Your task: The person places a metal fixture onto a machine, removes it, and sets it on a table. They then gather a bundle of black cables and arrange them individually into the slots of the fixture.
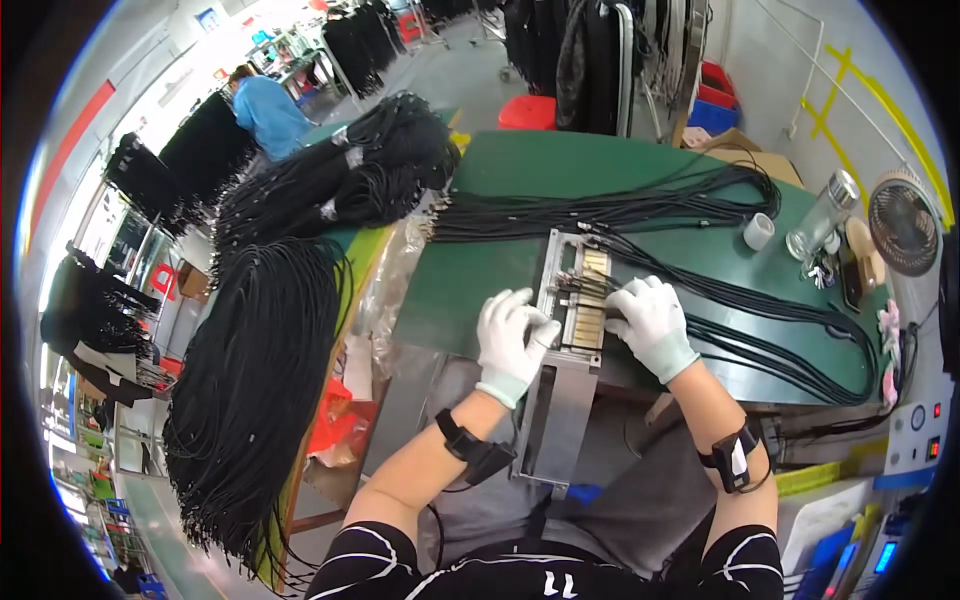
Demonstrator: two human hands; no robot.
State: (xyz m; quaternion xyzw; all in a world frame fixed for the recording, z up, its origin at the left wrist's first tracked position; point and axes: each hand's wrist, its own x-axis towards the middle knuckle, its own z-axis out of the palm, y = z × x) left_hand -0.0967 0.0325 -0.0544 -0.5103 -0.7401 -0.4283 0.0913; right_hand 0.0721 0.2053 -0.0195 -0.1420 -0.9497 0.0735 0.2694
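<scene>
Both of my hands wear white gloves. In front of me a metal fixture (588,305) with a row of brass-coloured slots lies at the table's near edge, with black cable ends across it. My left hand (515,340) is at the fixture's left side, its fingers bent and thumb close to the forefinger; whatever they pinch is hidden. On the other side my right hand (650,322) curls its fingers over the fixture's right edge, closed on a thin black cable. From there a bundle of black cables (740,295) runs right and loops back near the table's right end.
More black cables (600,212) stretch across the green table (515,160). Large cable heaps (265,370) fill a bench at left. A white cup (759,232), a glass bottle (825,215) and a small fan (903,225) stand at right. A person in blue (268,112) is far left.
</scene>
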